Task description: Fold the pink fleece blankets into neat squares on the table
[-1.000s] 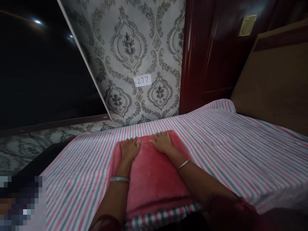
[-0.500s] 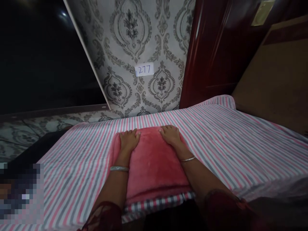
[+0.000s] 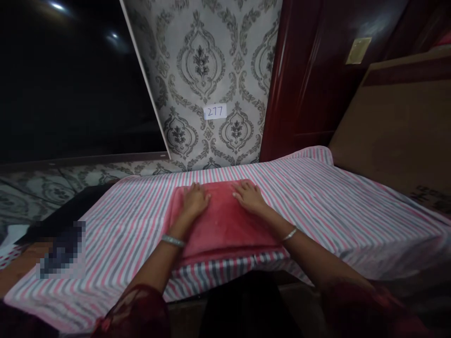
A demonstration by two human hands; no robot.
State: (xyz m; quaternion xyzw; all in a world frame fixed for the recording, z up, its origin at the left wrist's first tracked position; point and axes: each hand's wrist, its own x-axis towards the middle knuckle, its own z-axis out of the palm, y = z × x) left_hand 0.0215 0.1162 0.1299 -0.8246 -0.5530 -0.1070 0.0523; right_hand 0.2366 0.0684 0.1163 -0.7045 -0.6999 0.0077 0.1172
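A folded red plush cloth (image 3: pixel 221 225) lies on a table covered by a pink, grey and white striped sheet (image 3: pixel 334 206). My left hand (image 3: pixel 195 201) rests flat on the cloth's far left part, fingers stretched out. My right hand (image 3: pixel 249 196) lies flat on its far right part, fingers spread. Each wrist wears a silver bangle. Neither hand holds anything.
Behind the table stands a patterned grey wall with a small label reading 277 (image 3: pixel 214 111). A dark red wooden door (image 3: pixel 310 80) is at the right, a brown board (image 3: pixel 394 122) beside it. A dark panel (image 3: pixel 70 84) fills the left. A blurred patch (image 3: pixel 61 249) sits at lower left.
My view has pulled back, so the table's near edge now shows. Both hands stay flat on the red cloth; the right hand shifted a little outward toward the cloth's right side.
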